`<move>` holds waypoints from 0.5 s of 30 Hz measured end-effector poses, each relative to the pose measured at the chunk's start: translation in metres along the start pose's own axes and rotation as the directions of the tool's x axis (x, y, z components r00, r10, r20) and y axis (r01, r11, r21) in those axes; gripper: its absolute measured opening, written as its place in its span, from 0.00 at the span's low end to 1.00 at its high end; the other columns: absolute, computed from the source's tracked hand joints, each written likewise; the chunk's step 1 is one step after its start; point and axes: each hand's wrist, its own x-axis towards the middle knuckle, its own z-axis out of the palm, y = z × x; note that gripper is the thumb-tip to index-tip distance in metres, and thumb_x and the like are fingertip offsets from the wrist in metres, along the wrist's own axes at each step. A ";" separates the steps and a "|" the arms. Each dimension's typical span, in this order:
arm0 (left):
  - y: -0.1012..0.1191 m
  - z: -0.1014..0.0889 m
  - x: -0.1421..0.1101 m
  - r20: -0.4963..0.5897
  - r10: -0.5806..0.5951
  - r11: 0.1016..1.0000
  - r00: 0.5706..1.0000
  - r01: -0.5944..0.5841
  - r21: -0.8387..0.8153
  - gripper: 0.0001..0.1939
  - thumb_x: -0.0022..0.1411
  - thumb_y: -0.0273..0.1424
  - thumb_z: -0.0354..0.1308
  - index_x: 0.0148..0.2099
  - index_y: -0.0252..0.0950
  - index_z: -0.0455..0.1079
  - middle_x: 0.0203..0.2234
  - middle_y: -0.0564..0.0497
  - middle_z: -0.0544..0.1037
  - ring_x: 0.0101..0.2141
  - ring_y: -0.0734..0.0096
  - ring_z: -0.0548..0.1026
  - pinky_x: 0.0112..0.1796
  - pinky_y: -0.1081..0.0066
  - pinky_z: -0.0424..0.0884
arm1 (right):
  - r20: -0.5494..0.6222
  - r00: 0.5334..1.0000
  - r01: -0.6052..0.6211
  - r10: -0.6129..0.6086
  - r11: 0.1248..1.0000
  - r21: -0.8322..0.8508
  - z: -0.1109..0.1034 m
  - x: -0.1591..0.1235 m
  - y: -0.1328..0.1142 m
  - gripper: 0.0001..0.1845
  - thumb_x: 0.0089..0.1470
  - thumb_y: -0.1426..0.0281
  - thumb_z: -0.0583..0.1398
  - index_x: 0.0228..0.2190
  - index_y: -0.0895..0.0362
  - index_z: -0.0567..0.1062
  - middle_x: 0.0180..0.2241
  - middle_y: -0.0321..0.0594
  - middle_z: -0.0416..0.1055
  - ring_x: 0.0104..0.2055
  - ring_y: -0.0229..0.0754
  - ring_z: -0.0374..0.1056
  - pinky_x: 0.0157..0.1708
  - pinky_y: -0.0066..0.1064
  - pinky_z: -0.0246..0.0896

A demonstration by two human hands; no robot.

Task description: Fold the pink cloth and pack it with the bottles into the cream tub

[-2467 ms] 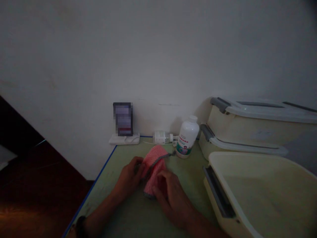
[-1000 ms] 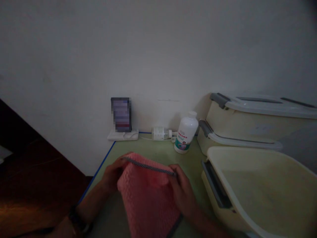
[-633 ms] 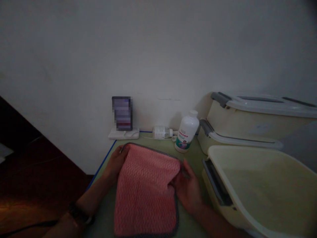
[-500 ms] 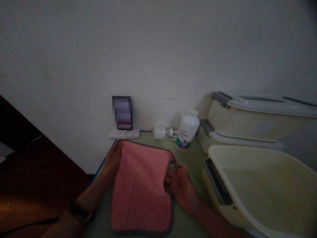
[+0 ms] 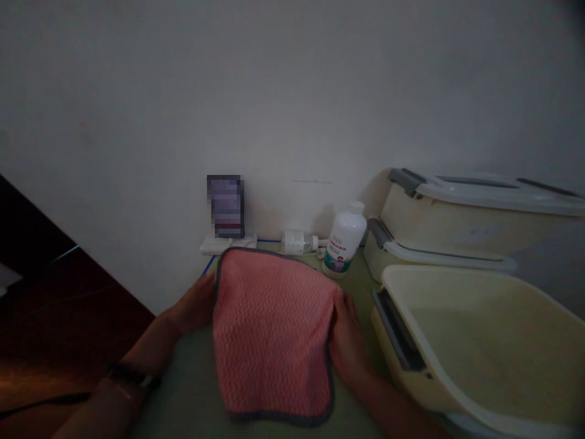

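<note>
A pink textured cloth [image 5: 276, 335] with a grey stitched border hangs spread out over the table [image 5: 183, 378]. My left hand [image 5: 201, 303] grips its left edge, the fingertips hidden behind the fabric. At the cloth's upper right side, my right hand [image 5: 348, 341] is closed on the edge, with part of the fingers out of sight. The cloth's top edge bows slightly, and its lower corners are rounded.
Right of the cloth stands an open cream bin [image 5: 493, 347] with a grey handle. Behind it are stacked lidded boxes [image 5: 457, 222]. Along the wall are a white bottle [image 5: 343, 241], a small bottle lying down [image 5: 297, 242] and a phone [image 5: 228, 207] on a white power strip [image 5: 214, 245].
The cloth's right side has been pulled outward and its upper right corner unfolded, so it lies wider. My right hand has shifted its hold there; my left hand has moved slightly left.
</note>
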 end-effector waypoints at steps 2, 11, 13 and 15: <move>-0.003 -0.004 -0.001 0.059 0.042 0.993 0.997 -0.048 0.105 0.24 0.29 0.39 0.68 0.34 0.37 0.74 0.28 0.44 0.79 0.37 0.49 0.75 0.36 0.60 0.70 | -0.052 0.980 -0.178 0.191 0.966 0.188 0.001 0.000 -0.003 0.18 0.56 0.53 0.45 0.35 0.52 0.63 0.37 0.42 0.69 0.40 0.45 0.68 0.34 0.36 0.64; 0.004 0.005 0.010 -0.197 0.314 0.803 0.929 -0.149 0.577 0.07 0.39 0.30 0.65 0.25 0.36 0.74 0.21 0.48 0.78 0.26 0.58 0.74 0.26 0.70 0.67 | 0.179 0.967 -0.233 0.180 0.910 0.343 0.007 -0.004 -0.018 0.40 0.44 0.65 0.61 0.55 0.53 0.50 0.31 0.38 0.74 0.29 0.45 0.71 0.27 0.37 0.65; 0.004 0.003 0.011 -0.207 0.395 0.700 0.895 -0.147 0.698 0.05 0.42 0.33 0.64 0.22 0.36 0.73 0.19 0.49 0.77 0.25 0.58 0.73 0.24 0.72 0.63 | 0.178 0.973 -0.194 0.144 0.931 0.310 0.007 -0.005 -0.019 0.34 0.47 0.64 0.59 0.54 0.54 0.55 0.34 0.40 0.74 0.33 0.45 0.71 0.31 0.37 0.65; 0.004 0.000 0.011 -0.209 0.458 0.606 0.864 -0.131 0.785 0.08 0.44 0.36 0.62 0.20 0.38 0.72 0.18 0.49 0.76 0.25 0.57 0.72 0.24 0.71 0.61 | 0.194 0.978 -0.122 0.074 0.962 0.244 0.007 -0.004 -0.018 0.26 0.50 0.63 0.57 0.51 0.57 0.62 0.38 0.42 0.74 0.39 0.46 0.70 0.36 0.37 0.65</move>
